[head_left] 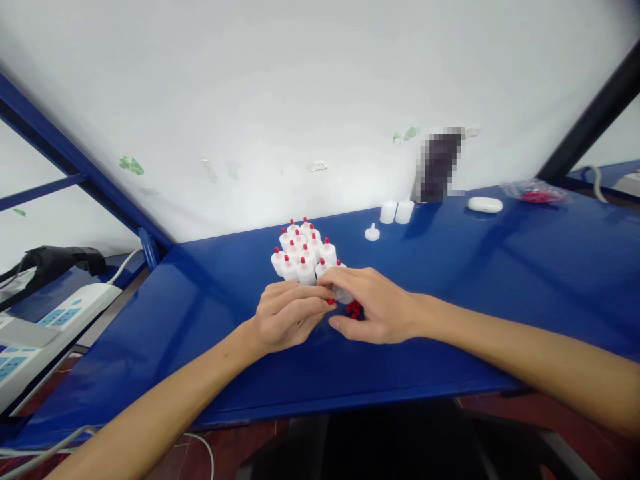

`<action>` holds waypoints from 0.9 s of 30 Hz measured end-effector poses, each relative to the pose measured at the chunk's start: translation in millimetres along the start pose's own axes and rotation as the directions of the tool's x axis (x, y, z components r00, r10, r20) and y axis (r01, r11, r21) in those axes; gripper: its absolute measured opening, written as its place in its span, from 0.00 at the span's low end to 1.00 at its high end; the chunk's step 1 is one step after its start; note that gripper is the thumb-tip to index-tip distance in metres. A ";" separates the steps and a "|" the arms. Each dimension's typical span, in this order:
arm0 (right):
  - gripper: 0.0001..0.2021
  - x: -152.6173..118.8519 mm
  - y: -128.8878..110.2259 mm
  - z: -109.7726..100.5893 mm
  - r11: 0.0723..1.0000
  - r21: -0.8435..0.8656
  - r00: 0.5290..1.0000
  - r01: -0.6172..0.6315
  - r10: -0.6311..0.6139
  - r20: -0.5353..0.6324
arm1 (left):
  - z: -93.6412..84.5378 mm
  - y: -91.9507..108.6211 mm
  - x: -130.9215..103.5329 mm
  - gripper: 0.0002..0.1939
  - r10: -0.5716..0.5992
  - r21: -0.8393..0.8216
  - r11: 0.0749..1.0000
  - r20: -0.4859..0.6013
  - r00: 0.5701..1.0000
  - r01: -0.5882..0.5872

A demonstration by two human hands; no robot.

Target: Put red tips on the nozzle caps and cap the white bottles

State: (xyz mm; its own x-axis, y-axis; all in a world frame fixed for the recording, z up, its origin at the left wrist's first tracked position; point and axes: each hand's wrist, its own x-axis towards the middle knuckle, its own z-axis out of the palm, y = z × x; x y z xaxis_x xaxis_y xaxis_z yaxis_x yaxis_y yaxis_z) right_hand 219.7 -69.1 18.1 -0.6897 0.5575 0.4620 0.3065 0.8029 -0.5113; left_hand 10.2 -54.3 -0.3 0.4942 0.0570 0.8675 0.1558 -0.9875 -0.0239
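My left hand (293, 313) is closed in a pinch, with a small red cap (331, 302) at its fingertips. A whitish, partly see-through small bottle (343, 295) is held in my right hand (377, 307), close against the left fingertips; its nozzle end is hidden by fingers. Loose red caps (353, 309) lie in a small heap under my right palm. Just beyond the hands stand several white bottles (306, 272) in a tight group, each topped with a red tip.
Two white bottle bodies (404, 212) and a white nozzle lid (372, 233) sit toward the wall. Farther right are a white oval case (485, 205) and a plastic bag (537, 194) with red pieces. A pixelated dark object (440, 165) leans on the wall. Left is a power strip (65, 327).
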 end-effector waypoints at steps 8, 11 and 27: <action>0.06 1.3 2.4 3.3 0.996 -0.036 0.979 0.080 -0.085 -0.185 | -0.7 3.2 1.9 0.17 0.008 0.067 0.998 0.020 1.000 -0.009; 0.07 0.8 6.6 -4.4 0.995 -0.065 0.952 0.076 -0.092 -0.293 | -3.2 2.6 1.8 0.18 -0.029 0.085 0.996 0.011 1.000 0.028; 0.09 1.1 66.5 -30.3 0.920 0.235 0.691 -0.315 0.392 -0.607 | -3.9 -5.1 -3.0 0.12 -0.063 0.066 0.997 0.250 0.966 0.048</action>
State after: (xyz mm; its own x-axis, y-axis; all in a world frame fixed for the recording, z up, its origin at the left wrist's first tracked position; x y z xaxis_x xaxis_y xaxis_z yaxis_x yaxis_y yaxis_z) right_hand 259.2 -8.7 6.5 0.0417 0.8281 0.5591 0.3452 0.5131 -0.7858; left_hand 4.6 -50.0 -0.9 0.6813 0.1542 0.7155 0.2357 -0.9717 -0.0150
